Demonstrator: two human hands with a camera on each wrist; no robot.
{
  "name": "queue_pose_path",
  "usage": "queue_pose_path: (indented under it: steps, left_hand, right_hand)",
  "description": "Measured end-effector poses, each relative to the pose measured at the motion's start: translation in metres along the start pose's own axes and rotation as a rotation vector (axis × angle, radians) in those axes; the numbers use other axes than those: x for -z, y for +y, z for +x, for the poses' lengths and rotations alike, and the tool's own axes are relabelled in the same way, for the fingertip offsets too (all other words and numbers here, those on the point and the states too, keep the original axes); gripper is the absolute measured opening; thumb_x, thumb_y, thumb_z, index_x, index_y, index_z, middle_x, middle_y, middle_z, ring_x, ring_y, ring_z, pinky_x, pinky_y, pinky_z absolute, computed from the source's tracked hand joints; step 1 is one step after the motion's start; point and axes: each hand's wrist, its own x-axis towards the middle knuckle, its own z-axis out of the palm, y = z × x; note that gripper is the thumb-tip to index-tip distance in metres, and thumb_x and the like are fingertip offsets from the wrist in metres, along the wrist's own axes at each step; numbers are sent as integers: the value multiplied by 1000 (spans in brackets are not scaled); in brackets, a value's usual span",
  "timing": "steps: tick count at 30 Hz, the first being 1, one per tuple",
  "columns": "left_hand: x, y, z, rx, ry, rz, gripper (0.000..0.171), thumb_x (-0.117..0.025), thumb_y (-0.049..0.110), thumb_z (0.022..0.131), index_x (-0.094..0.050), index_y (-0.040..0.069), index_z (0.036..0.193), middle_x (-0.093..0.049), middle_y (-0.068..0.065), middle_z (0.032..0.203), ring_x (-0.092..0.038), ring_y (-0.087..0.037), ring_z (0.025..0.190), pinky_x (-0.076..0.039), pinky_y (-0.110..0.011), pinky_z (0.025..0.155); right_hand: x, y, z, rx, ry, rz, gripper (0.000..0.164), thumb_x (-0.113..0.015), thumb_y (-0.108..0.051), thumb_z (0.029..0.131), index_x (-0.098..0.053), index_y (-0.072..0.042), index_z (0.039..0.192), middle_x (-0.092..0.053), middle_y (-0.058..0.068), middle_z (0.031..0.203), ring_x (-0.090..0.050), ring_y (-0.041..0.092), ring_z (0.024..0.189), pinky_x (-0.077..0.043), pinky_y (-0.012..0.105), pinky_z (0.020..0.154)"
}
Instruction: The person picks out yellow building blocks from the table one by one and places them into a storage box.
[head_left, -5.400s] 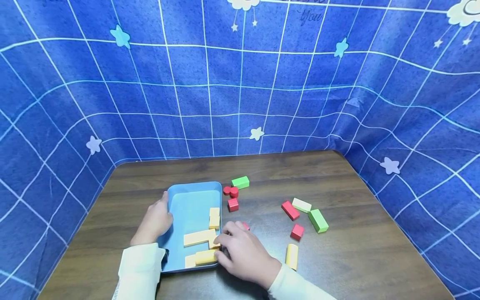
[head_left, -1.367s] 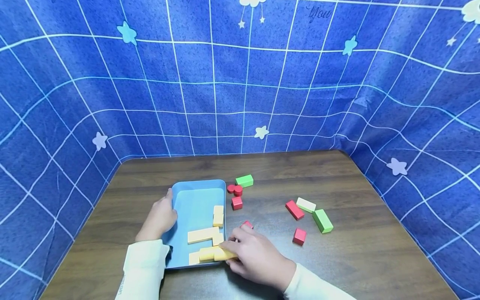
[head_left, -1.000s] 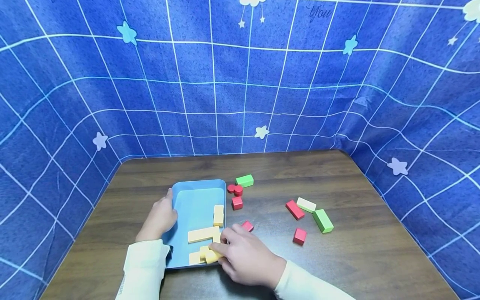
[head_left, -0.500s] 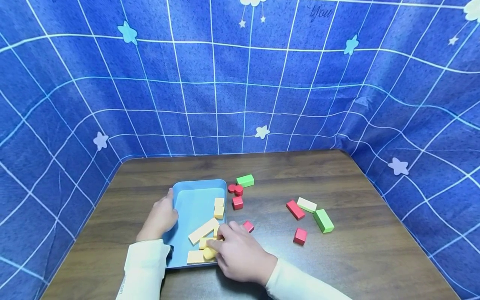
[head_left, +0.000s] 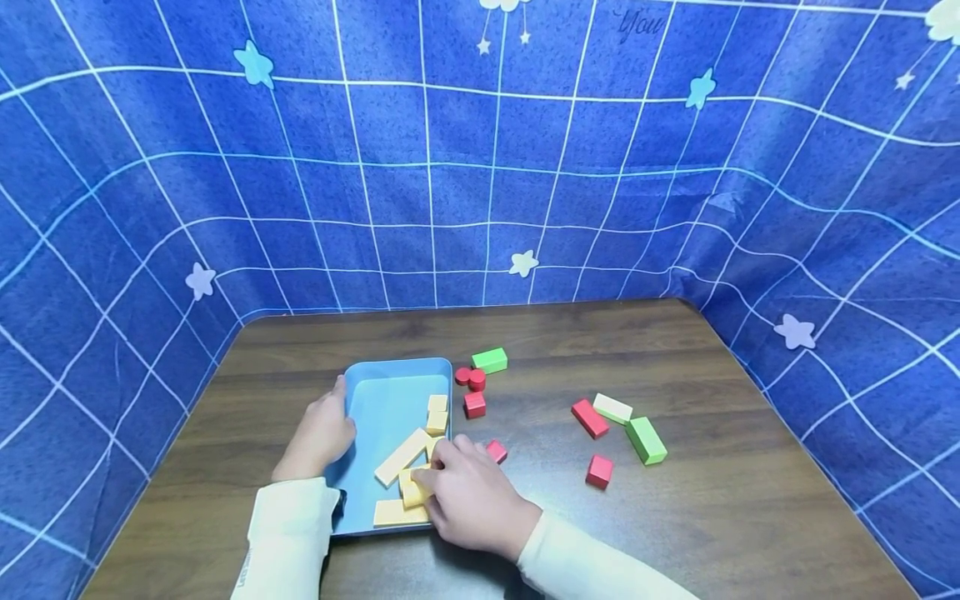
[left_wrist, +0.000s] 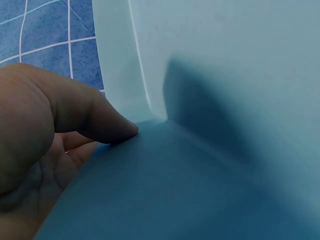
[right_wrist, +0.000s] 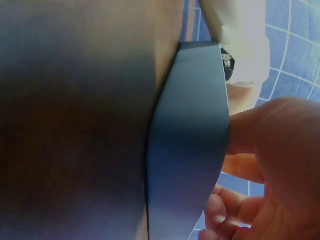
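Note:
My left hand grips the left wall of a shallow blue tray. In the left wrist view its thumb lies inside the wall, with fingers behind it. My right hand reaches over the tray's right wall and pinches a yellow cylinder block near the front right corner. Its fingertips partly hide the blocks there. Around it in the tray lie a long pale-yellow block, a flat one along the front and small ones by the right wall. The right wrist view shows the tray's outer wall, hiding the fingertips.
On the brown wooden table, right of the tray, are a green block, two red discs and red cubes. Farther right lie a red block, a pale block and another green block. Blue cloth surrounds the table.
The yellow cylinder from the table's right is now inside the tray with my right hand. The long block has swung diagonal, and small blocks have shifted toward the back. My left hand stays put.

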Motion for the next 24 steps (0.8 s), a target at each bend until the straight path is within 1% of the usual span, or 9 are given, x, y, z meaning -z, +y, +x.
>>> queue_pose_path:
  steps: [4, 8, 18, 24]
  left_hand:
    - [1, -1, -1, 3, -7, -5, 68, -45, 0, 90, -7, -7, 146, -27, -33, 144, -29, -47, 125, -32, -65, 98]
    - [1, -1, -1, -2, -3, -9, 69, -46, 0, 89, -8, -8, 146, -29, -35, 142, -33, -48, 123, -34, -66, 96]
    - [0, -1, 0, 11, -13, -14, 70, -46, 0, 90, -5, -5, 147, -26, -33, 144, -30, -48, 124, -33, -66, 97]
    - [-2, -1, 1, 10, -10, -2, 69, -46, 0, 90, -7, -6, 146, -29, -34, 143, -32, -48, 123, -34, -66, 96]
  right_hand:
    - [-2, 0, 2, -36, -25, -12, 33, -67, -26, 72, -68, -28, 105, -44, -7, 83, -30, 13, 71, -27, 26, 54]
    - [-1, 0, 4, -61, -41, -16, 35, -68, -26, 70, -68, -28, 105, -46, -8, 83, -31, 13, 70, -28, 25, 53]
    - [-3, 0, 8, -78, -47, -54, 33, -67, -27, 74, -68, -29, 107, -50, -7, 84, -32, 14, 68, -27, 26, 50]
    - [-3, -1, 8, -89, -69, -63, 34, -68, -28, 74, -67, -28, 108, -50, -6, 85, -32, 14, 68, -27, 26, 49]
